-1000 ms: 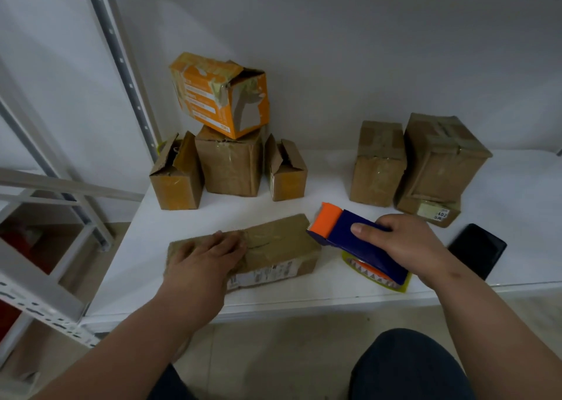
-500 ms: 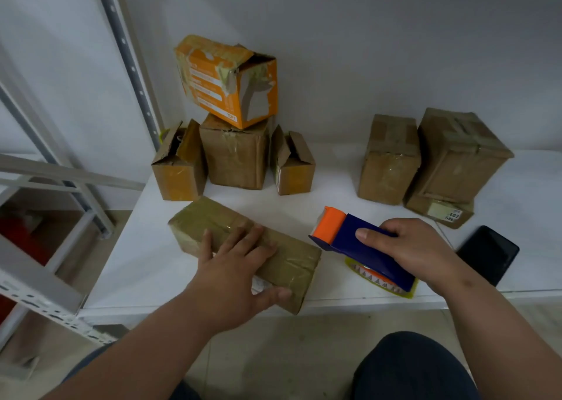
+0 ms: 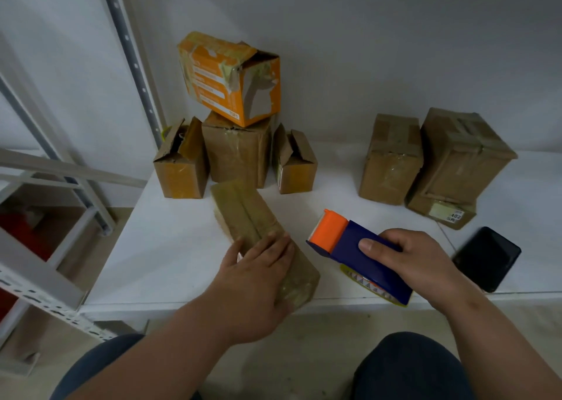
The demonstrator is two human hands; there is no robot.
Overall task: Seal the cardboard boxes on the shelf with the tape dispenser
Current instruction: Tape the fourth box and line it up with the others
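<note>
Flat box [image 3: 243,214] lies on the shelf [image 3: 170,247] near the front edge, long axis running from about 11 to 5 o'clock, centre seam facing up and glossy with tape. Left hand [image 3: 258,272] rests on its near end, fingers straight and close together, pressing down. Tape dispenser [image 3: 349,244], blue body with orange head, sits just at 3 o'clock of that box, head pointing toward 10 o'clock; right hand [image 3: 416,262] grips it, fingers wrapped round the body with the thumb on top. Dispenser isn't touching the box. At 12 o'clock, back-left cluster: open box [image 3: 179,168] with flaps up, tall box [image 3: 237,153] in the middle with the orange box [image 3: 231,77] tilted on top, end flap torn open, and small open box [image 3: 295,165] on the right. At 1–2 o'clock, two taped boxes [image 3: 392,159] and [image 3: 462,153], the right one standing on a flatter labelled box [image 3: 444,214]. Black phone [image 3: 486,258] at 3 o'clock by the shelf edge. Progress, my read: right-hand group looks sealed, flat box at least partly taped, and at least three in the left cluster are unsealed. Can't tell: whether the seam tape covers the flat box's near end, hidden under the hand, or whether a tape tail is ready at the dispenser mouth. Roll mostly hidden beneath the dispenser.
</note>
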